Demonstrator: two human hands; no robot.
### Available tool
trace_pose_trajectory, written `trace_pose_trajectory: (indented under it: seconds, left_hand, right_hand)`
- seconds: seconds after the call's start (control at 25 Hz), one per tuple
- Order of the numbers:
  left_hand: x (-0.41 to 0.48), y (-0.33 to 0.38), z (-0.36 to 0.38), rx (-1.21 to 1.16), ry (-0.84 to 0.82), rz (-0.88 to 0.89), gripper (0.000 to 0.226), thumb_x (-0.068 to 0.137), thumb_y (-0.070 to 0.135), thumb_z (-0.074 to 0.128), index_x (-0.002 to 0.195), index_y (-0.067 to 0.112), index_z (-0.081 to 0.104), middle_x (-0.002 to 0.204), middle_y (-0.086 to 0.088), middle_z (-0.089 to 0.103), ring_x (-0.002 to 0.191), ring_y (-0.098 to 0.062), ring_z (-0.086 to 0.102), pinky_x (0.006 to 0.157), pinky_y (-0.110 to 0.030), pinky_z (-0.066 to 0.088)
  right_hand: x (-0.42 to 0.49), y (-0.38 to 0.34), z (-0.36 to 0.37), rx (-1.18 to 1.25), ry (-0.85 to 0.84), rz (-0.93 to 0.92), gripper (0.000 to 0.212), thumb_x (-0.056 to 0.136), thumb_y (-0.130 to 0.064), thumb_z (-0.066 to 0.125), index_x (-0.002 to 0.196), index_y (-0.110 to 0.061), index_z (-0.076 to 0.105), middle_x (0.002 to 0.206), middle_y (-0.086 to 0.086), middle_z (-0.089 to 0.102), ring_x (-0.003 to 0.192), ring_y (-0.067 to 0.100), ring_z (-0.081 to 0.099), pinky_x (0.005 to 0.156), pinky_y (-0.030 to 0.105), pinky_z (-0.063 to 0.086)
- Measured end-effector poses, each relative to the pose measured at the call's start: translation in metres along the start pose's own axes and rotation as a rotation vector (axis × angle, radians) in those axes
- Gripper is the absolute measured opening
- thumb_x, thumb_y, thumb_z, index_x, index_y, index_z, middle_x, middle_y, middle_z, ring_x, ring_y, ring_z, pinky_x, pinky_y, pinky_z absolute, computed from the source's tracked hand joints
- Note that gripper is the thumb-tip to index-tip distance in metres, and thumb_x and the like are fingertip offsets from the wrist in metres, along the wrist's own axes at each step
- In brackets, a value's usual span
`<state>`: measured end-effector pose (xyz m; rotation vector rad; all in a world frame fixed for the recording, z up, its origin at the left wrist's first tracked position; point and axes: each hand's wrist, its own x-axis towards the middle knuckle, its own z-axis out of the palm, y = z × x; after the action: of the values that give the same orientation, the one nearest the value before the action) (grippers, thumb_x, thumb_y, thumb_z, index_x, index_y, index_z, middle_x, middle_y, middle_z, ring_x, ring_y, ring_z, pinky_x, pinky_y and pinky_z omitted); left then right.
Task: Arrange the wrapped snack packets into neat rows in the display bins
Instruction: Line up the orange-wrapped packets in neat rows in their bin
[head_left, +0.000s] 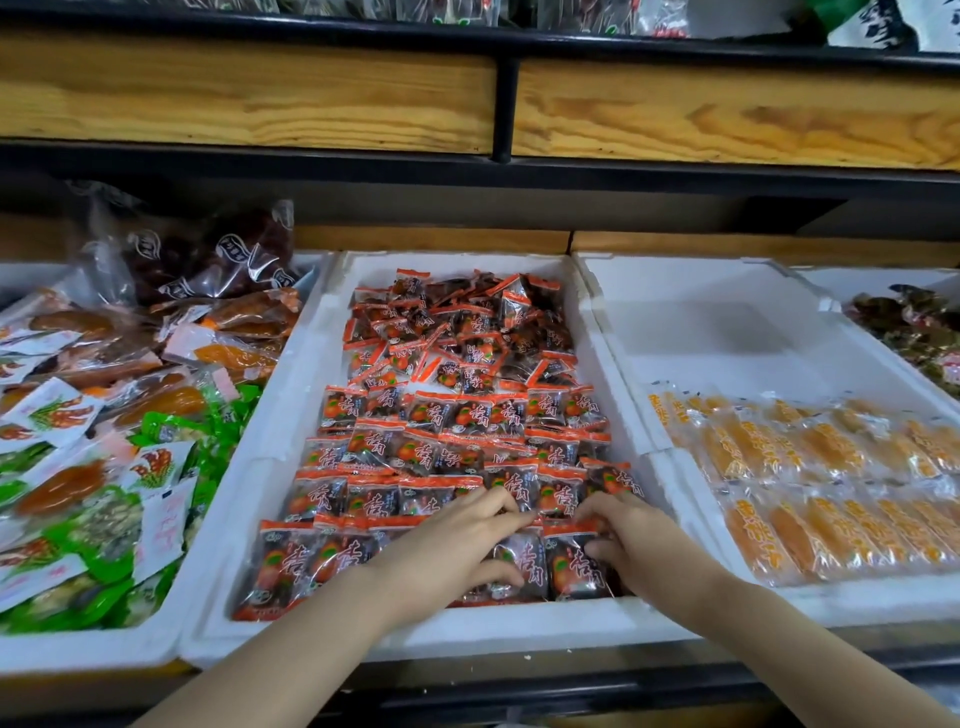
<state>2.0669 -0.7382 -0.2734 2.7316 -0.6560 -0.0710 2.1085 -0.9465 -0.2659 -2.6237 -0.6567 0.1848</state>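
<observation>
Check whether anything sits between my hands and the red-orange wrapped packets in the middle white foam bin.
Nothing visible does. The left hand and right hand both hold red-orange wrapped snack packets at the front of the middle white foam bin.

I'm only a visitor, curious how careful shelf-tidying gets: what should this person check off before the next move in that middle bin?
1. Front rows of red packets straight: ok, they lie in overlapping lines.
2. Back pile sorted: not ok, it is jumbled, with packets at all angles.
3. Hands in the right place: ok, the left hand and right hand are both on the nearest row in the middle foam bin.
4. Firm hold on a packet: cannot tell, the curled fingers hide it.
5. Orange packets kept apart: ok, they lie in their own bin to the right.
</observation>
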Motion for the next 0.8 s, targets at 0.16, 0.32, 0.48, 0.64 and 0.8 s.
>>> trace_pose_trajectory:
  seconds: [0.16, 0.32, 0.48, 0.64, 0.8]
  left_hand:
    - [0.002, -0.002, -0.001, 0.11, -0.024, 0.027, 0.062, 0.093, 0.047, 0.047, 0.149, 0.026, 0.029, 0.133, 0.009, 0.036, 0.12, -0.005, 0.031, 0.106, -0.024, 0.03]
    - [0.0, -0.003, -0.008, 0.192, 0.023, 0.091, 0.057, 0.097, 0.051, 0.038, 0.148, 0.027, 0.029, 0.142, 0.008, 0.028, 0.127, -0.007, 0.024, 0.108, -0.024, 0.022]
    - [0.019, -0.029, -0.031, 0.213, 0.157, -0.001, 0.048, 0.098, 0.049, 0.031, 0.143, 0.032, 0.032, 0.15, 0.011, 0.019, 0.137, -0.006, 0.017, 0.114, -0.026, 0.011]
    - [0.066, -0.085, -0.055, 0.191, 0.251, -0.174, 0.049, 0.1, 0.043, 0.034, 0.145, 0.025, 0.033, 0.15, 0.006, 0.029, 0.138, -0.011, 0.027, 0.115, -0.029, 0.017]
    - [0.123, -0.14, -0.061, 0.068, 0.261, -0.352, 0.056, 0.098, 0.046, 0.042, 0.145, 0.016, 0.034, 0.146, -0.006, 0.038, 0.13, -0.02, 0.041, 0.109, -0.036, 0.031]
  right_hand:
    - [-0.006, 0.001, -0.006, -0.33, 0.053, -0.3, 0.041, 0.097, -0.023, 0.046, 0.137, -0.029, 0.041, 0.135, -0.011, 0.04, 0.124, 0.01, 0.038, 0.104, 0.025, 0.036]
    - [-0.002, 0.001, -0.014, -0.322, 0.036, -0.392, 0.034, 0.098, -0.027, 0.045, 0.131, -0.033, 0.047, 0.129, -0.017, 0.046, 0.117, 0.001, 0.042, 0.102, 0.019, 0.035]
    - [0.039, -0.01, -0.034, -0.207, 0.16, -0.336, 0.034, 0.097, -0.033, 0.043, 0.131, -0.028, 0.047, 0.127, -0.015, 0.044, 0.107, -0.003, 0.042, 0.098, 0.011, 0.03]
    - [0.121, -0.011, -0.04, -0.191, 0.224, -0.225, 0.039, 0.097, -0.03, 0.044, 0.136, -0.021, 0.041, 0.134, -0.006, 0.043, 0.125, 0.012, 0.041, 0.102, 0.022, 0.029]
    - [0.201, 0.001, -0.029, -0.219, 0.218, -0.158, 0.045, 0.097, -0.025, 0.048, 0.14, -0.018, 0.036, 0.141, 0.002, 0.041, 0.129, 0.02, 0.038, 0.105, 0.031, 0.033]
